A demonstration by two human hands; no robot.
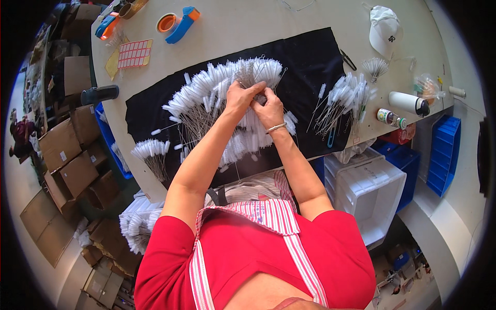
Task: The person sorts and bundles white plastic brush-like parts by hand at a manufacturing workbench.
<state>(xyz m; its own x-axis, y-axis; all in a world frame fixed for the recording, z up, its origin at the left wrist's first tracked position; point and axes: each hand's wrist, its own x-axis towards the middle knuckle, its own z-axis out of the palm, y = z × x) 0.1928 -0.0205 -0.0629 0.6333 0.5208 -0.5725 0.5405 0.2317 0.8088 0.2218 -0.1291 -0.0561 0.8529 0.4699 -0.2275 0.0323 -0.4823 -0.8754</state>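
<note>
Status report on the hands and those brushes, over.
Left hand and right hand together, pinching wire brushes from the pile. Pile spread on black cloth. Nothing blocking the hands.

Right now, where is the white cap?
In the head view the white cap lies on the table's far right end, beyond the black cloth, with a small fanned bundle of brushes just nearer to the person.

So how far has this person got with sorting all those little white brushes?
A tied fan of brushes lies at the left of the black cloth, and another small bundle sits up by the white cap, so some look finished. The left hand and right hand are gathering brushes at the big loose heap. That heap and a smaller pile remain.
</note>
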